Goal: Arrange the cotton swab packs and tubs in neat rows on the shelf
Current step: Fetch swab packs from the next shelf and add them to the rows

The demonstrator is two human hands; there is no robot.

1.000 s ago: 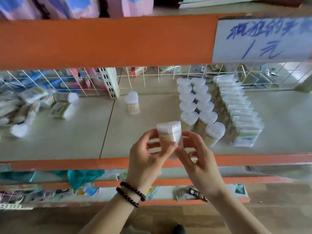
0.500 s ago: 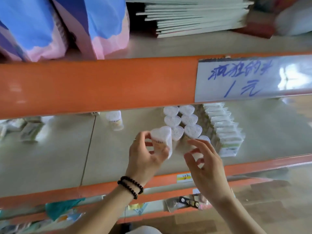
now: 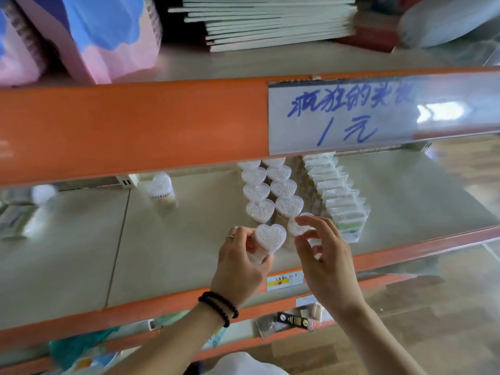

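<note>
- head view, centre of frame: heart-shaped tub of cotton swabs, clear lid up, at the near end of the left tub row, on or just above the shelf; whether it has touched down cannot be told.
- left hand, lower centre: thumb and fingers curled round the side of the heart-shaped tub, gripping it; a ring on one finger, two dark bead bracelets at the wrist.
- right hand, just right of the held tub: fingers spread and loosely bent, holding nothing; fingertips over the nearest tub of the right row, contact not clear.
- two rows of tubs, centre: heart-shaped lids, set side by side and running from the near edge back under the orange beam.
- row of flat swab packs, right of centre: standing on edge, just beside the right tub row.
- single tub, left of centre: stands alone, well apart from the rows.
- loose packs, far left: blurred, lying in no order.
- handwritten price sign, upper right: blue writing, fixed to the orange beam.
- upper shelf, top of frame: stack of thin books; pink and blue packages at upper left.
</note>
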